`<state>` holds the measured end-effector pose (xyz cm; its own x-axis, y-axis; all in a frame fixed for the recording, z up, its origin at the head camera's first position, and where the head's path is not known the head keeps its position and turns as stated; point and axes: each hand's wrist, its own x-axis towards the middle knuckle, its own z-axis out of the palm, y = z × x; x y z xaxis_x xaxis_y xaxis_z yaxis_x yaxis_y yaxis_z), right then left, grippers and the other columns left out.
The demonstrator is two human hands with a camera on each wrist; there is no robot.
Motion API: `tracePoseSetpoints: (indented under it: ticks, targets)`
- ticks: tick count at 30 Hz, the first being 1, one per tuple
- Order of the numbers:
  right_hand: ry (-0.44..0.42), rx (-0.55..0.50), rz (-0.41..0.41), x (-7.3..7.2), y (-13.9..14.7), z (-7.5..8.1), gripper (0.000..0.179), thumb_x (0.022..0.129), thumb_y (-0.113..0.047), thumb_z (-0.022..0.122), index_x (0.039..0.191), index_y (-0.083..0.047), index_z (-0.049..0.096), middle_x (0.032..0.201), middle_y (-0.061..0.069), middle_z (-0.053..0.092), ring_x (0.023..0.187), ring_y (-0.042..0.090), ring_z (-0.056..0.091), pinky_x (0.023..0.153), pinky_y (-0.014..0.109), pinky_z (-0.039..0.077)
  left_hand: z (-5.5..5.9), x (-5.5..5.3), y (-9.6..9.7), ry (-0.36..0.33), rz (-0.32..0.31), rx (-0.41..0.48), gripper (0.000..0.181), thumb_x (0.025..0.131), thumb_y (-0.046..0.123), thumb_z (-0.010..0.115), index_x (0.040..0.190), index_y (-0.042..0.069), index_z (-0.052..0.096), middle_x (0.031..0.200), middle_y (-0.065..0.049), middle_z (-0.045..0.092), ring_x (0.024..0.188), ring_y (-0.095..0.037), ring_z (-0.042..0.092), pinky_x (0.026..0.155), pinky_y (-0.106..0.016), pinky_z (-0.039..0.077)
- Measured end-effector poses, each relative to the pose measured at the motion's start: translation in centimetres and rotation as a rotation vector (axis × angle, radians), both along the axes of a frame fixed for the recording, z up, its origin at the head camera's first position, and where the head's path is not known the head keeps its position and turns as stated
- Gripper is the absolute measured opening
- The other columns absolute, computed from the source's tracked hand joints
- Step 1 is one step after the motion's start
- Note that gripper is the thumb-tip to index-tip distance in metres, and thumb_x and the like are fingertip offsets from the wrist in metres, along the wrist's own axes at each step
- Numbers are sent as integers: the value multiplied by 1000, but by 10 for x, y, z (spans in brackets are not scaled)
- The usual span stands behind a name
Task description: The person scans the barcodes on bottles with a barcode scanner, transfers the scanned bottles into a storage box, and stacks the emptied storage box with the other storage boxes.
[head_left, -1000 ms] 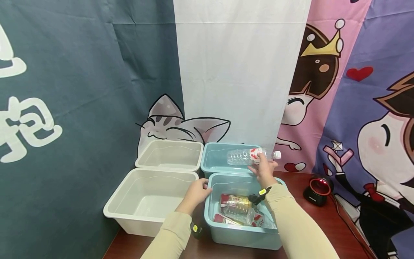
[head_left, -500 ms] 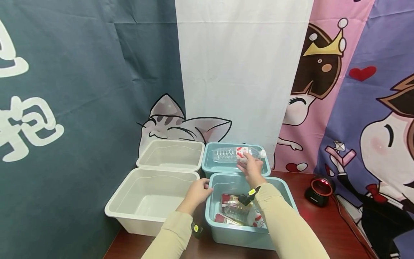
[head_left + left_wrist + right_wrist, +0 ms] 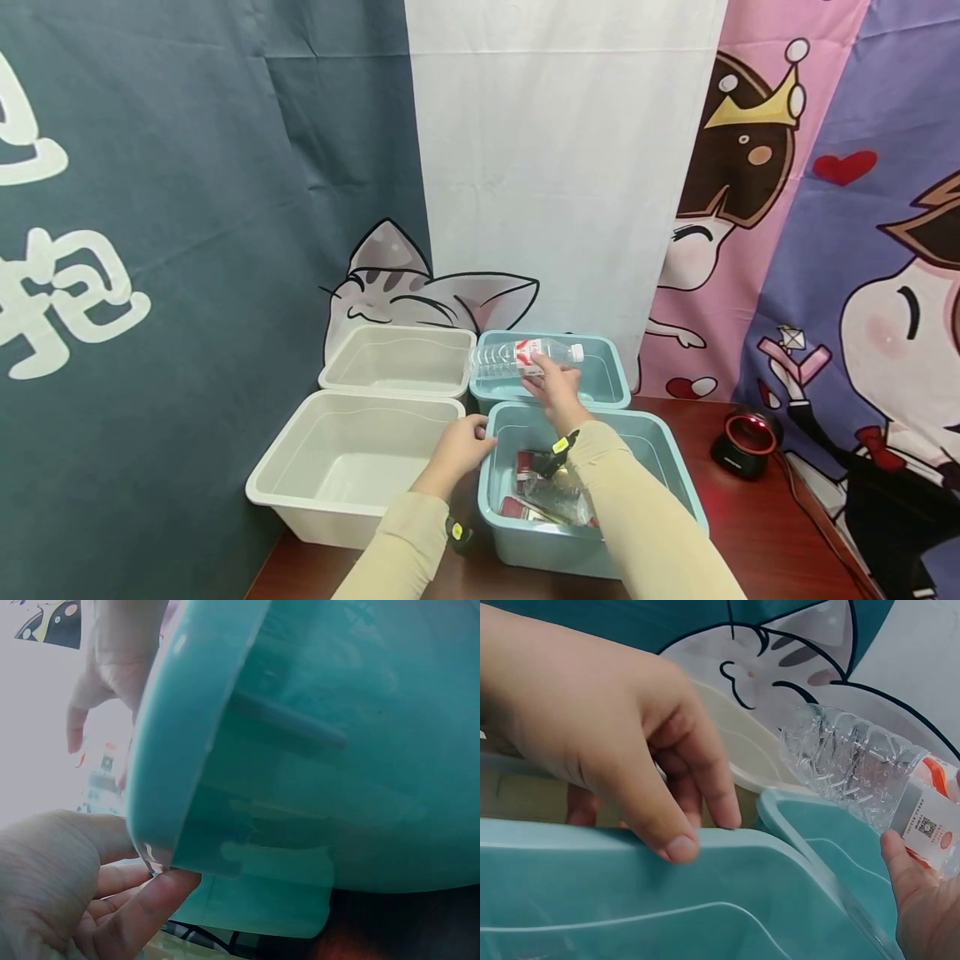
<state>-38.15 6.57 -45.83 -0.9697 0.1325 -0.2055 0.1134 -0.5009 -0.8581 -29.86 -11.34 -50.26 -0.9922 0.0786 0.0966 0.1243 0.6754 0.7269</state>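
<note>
On the worktop [image 3: 776,533], the left hand [image 3: 459,450] pinches the rim of the near blue bin [image 3: 547,554], where packs [image 3: 517,508] lie. Beyond, the right hand's [image 3: 557,393] fingers grip a clear bottle [image 3: 525,357] sideways above the far blue bin [image 3: 603,371], its base towards the far cream bin [image 3: 405,362].

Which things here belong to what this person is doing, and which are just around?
Likely in the job:
clear bottle, in the right hand
near blue bin, rim pinched by the left hand
far blue bin, behind it
pale bins, perhaps

Probably just there:
black device with a red light
printed cloth backdrop
</note>
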Motion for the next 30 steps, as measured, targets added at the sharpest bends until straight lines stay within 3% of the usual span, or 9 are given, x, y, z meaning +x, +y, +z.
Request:
tracePoseSetpoints:
  ticks: [11, 19, 30]
  targets:
    - [-22, 71, 61, 3, -21, 1, 93, 94, -20, 73, 151, -1, 3, 133, 26, 47, 120, 42, 62, 95, 41, 56, 2, -1, 1, 1, 7, -2, 42, 91, 17, 74, 127, -2, 65, 92, -5, 68, 80, -17, 63, 73, -36, 60]
    - [-12, 71, 97, 3, -32, -2, 93, 93, -17, 75, 150, -3, 4, 136, 27, 43, 121, 42, 61, 93, 37, 57, 2, 1, 2, 6, -1, 3, 41, 91, 15, 75, 126, -3, 65, 89, -4, 67, 76, -16, 61, 68, -35, 58]
    - [21, 104, 135, 0, -38, -10, 76, 98, -19, 67, 144, 1, 10, 137, 36, 52, 127, 47, 55, 99, 47, 53, 1, 0, 1, 7, 6, -12, 40, 91, 16, 74, 126, -2, 65, 89, -4, 66, 77, -17, 61, 72, -37, 59]
